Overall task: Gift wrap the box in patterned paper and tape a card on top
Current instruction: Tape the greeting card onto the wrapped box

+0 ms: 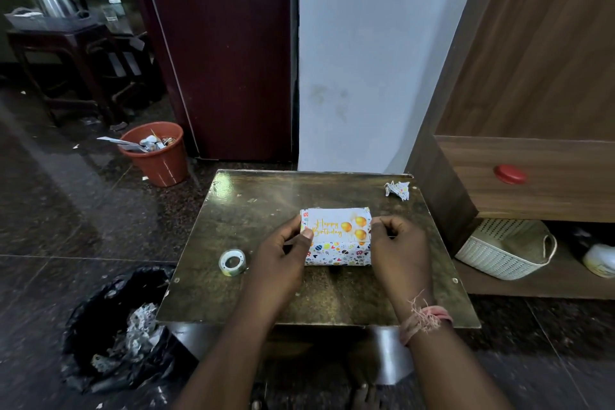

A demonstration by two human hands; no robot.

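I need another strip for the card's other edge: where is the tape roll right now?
In the head view, the tape roll lies on the table, just left of the left hand and the wrapped box.

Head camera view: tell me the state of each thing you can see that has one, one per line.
Box wrapped in patterned paper: fully wrapped, on brown table.
White Happy Birthday card: flat on the box.
Left hand: thumb pressing card's left edge.
Right hand: fingers curled at box's right end.
Clear tape roll: lying flat on the table, untouched.
Orange bin: full of scraps.
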